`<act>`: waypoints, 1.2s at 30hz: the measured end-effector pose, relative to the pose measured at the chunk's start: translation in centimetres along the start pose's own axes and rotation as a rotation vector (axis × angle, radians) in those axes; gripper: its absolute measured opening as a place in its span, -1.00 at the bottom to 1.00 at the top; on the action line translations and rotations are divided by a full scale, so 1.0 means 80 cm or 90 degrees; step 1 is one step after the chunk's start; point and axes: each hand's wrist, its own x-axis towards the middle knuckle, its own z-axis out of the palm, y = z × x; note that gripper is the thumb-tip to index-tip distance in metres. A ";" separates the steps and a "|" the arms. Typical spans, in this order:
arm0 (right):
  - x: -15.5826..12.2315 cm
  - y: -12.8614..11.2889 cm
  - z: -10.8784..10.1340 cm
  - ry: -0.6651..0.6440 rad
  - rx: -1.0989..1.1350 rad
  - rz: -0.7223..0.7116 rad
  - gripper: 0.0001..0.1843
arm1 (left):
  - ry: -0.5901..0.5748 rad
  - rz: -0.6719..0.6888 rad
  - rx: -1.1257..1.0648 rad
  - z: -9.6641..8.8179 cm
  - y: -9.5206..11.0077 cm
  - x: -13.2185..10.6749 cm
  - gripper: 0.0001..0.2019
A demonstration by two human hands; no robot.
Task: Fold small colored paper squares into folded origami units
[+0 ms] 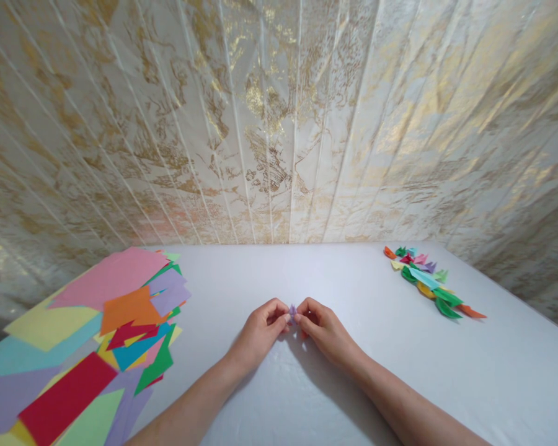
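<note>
My left hand (pixel 261 331) and my right hand (pixel 324 330) meet over the middle of the white table (pixel 307 396). Both pinch a small folded lilac paper piece (pixel 292 311) between thumbs and fingertips, just above the tabletop. The fingers of each hand are curled in tight, and most of the paper is hidden between them.
A loose pile of coloured paper sheets (pixel 88 334) covers the table's left side, with pink, orange, red, yellow, teal and lilac ones. Several small folded paper pieces (pixel 428 282) lie in a row at the far right. A crinkled gold-patterned backdrop (pixel 279 124) rises behind the table.
</note>
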 end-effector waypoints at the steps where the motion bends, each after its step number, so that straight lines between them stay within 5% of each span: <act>1: 0.000 0.000 0.000 0.000 0.005 0.002 -0.79 | 0.002 0.001 0.004 0.000 -0.001 0.000 -0.84; 36: -0.006 0.001 0.011 0.077 -0.240 -0.086 -0.91 | 0.042 0.022 0.111 0.011 -0.006 -0.004 -0.94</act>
